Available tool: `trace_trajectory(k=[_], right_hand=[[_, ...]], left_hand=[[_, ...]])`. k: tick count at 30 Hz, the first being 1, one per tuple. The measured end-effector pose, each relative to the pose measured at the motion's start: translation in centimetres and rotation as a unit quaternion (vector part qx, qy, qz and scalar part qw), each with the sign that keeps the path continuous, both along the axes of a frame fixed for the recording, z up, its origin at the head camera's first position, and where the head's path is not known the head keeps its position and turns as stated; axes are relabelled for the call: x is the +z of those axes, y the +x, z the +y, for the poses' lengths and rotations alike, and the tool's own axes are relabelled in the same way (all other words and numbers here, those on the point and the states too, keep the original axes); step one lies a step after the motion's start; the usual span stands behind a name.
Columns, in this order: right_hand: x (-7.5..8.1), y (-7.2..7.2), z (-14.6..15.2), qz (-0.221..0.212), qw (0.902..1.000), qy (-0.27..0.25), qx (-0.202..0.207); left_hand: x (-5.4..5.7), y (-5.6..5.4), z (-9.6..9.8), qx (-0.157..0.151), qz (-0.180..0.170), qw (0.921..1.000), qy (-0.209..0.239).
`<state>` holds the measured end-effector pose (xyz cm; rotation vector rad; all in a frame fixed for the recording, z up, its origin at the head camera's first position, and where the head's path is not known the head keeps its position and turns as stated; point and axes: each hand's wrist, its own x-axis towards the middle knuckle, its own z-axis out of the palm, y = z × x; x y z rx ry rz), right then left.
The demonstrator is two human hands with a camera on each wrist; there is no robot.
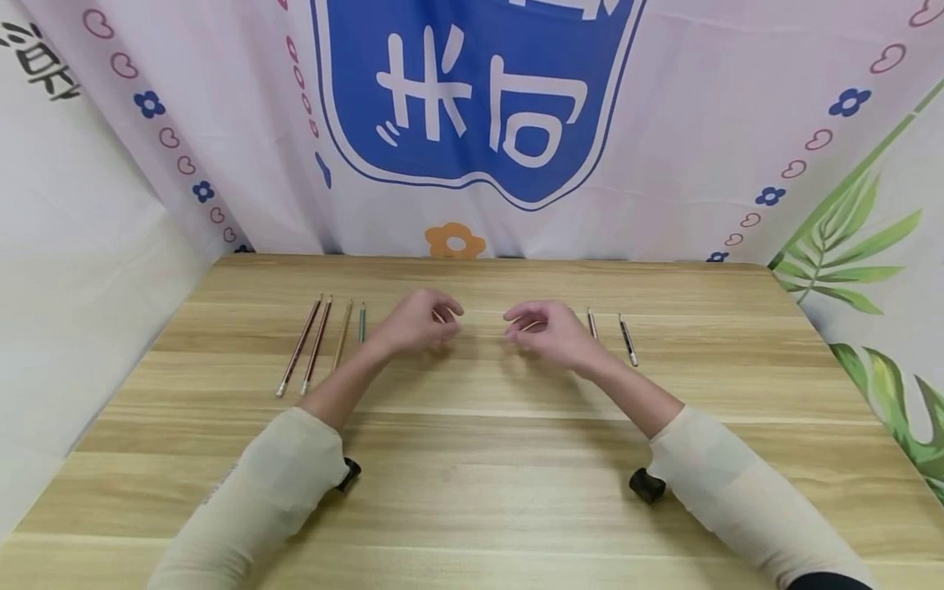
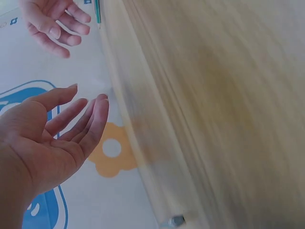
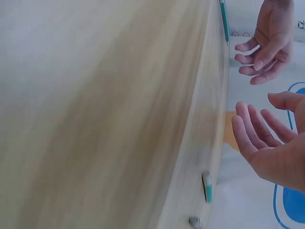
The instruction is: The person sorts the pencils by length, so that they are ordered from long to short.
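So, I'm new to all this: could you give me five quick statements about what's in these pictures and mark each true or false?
1. The left hand is holding a pencil. False: it holds nothing.
2. A green pencil lies to the left of that hand. True.
3. The right hand is touching the left one. False: there is a gap between them.
4. The dark pencil on the far right looks longer than the leftmost dark red pencil. False: it looks clearly shorter.
5. An orange flower shows on the cloth behind the table. True.
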<state>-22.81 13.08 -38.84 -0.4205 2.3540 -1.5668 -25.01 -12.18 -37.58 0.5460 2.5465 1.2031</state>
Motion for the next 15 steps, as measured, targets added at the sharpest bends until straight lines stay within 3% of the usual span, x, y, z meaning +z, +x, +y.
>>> trace_trajectory(k=[15], right_hand=[[0.1,-0.1,3.9,0.003,0.9997,0.022,-0.006]], left_hand=[[-0.4,0.0,3.9,-0.028,-0.001,0.9996,-0.008]])
